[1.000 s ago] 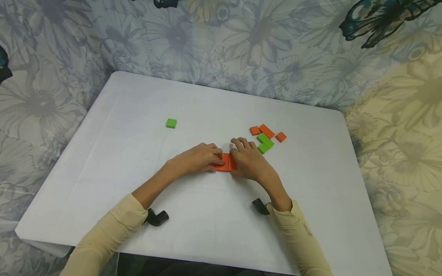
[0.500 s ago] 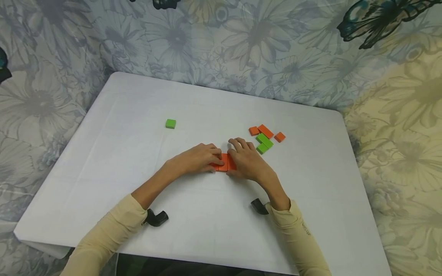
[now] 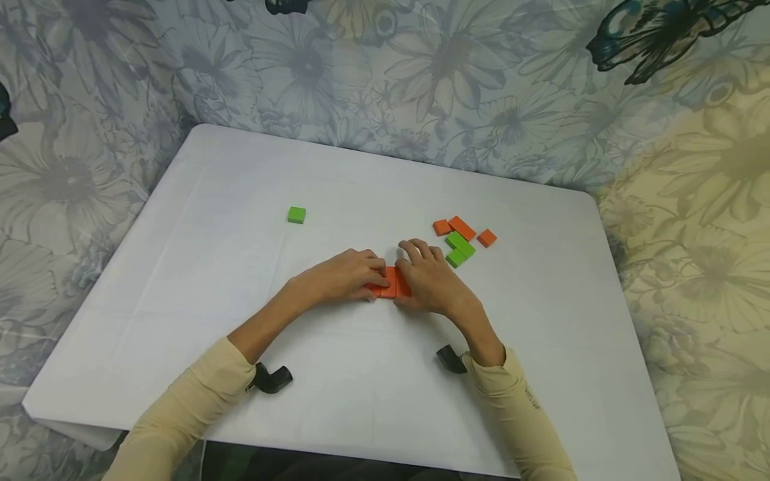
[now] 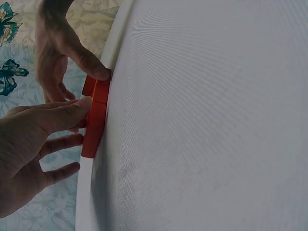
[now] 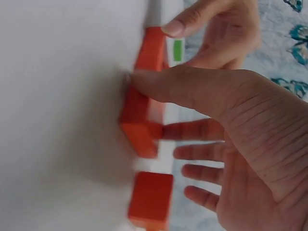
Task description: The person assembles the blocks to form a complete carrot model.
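A short row of flat orange blocks (image 3: 389, 284) lies on the white table in front of me, pressed side by side. My left hand (image 3: 351, 275) pinches the left end, its thumb at the near edge and a fingertip on top. At the right end, my right hand (image 3: 434, 280) holds a block between thumb and index finger, the other fingers spread beyond it. In the left wrist view, a seam shows between the orange blocks (image 4: 96, 115). The right wrist view shows the right thumb along the near side of the orange block (image 5: 137, 130). Both palms partly cover the row in the head view.
Behind the right hand lie loose pieces: green blocks (image 3: 460, 248), a longer orange block (image 3: 462, 228) and two small orange blocks, one at the far right (image 3: 486, 238). A single green block (image 3: 297, 214) sits at the back left. The table (image 3: 337, 374) meets a floral wall covering behind.
My right thumb has shifted slightly left along the near edge of the orange blocks. Otherwise both hands and the loose blocks stay in place; the head view drifts a little.
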### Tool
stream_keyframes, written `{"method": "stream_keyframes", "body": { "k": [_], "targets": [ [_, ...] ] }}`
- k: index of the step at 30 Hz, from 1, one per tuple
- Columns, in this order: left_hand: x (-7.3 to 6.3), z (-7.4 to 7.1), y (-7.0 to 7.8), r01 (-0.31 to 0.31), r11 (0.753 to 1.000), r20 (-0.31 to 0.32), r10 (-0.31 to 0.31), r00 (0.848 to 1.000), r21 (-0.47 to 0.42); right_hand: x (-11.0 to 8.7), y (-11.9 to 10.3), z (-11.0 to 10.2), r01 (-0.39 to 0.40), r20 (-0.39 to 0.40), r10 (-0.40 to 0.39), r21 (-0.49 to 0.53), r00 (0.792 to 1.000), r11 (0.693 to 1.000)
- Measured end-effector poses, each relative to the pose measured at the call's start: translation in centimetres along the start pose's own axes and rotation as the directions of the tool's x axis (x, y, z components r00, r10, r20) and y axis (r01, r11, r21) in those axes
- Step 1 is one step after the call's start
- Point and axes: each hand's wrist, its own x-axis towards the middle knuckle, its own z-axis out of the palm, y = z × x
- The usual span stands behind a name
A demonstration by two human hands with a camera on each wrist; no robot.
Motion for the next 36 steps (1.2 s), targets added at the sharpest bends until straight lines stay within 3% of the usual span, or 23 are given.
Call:
{"method": "stream_keyframes", "body": {
  "k": [3, 6, 11, 15, 19, 25, 36],
  "targets": [
    [-0.1, 0.0, 0.0, 0.003, 1.0, 0.0, -0.003, 1.0, -0.003, -0.1, 1.0, -1.1, -0.012, 0.009, 0.011, 0.073, 1.0, 0.997],
    [-0.4, 0.1, 0.0, -0.001, 1.0, -0.016, 0.0, 1.0, -0.007, -0.3, 2.8, -2.5, -0.038, -0.031, 0.043, 0.15, 0.999, 0.988],
    [-0.8, 0.2, -0.1, -0.009, 1.0, -0.043, 0.009, 0.999, -0.001, -0.2, 6.6, -4.1, -0.128, -0.122, 0.148, 0.159, 0.981, 0.979],
    [-1.2, 0.2, -0.3, -0.005, 1.0, -0.031, 0.005, 1.0, 0.004, 0.6, 9.2, -3.9, -0.166, -0.123, 0.185, 0.151, 0.975, 0.975],
    [-1.3, 0.2, -0.4, -0.003, 1.0, -0.033, 0.003, 0.999, -0.001, 1.9, 11.0, -2.7, -0.183, -0.076, 0.198, 0.174, 0.977, 0.968],
    [-1.1, 0.3, -0.5, -0.017, 1.0, -0.025, 0.017, 1.0, 0.019, 3.2, 11.6, -1.1, -0.179, -0.054, 0.19, 0.167, 0.98, 0.97],
    [-1.2, 0.3, -0.6, -0.014, 1.0, -0.028, 0.014, 1.0, 0.012, 3.6, 11.2, -0.9, -0.178, -0.08, 0.193, 0.165, 0.978, 0.97]
  ]
}}
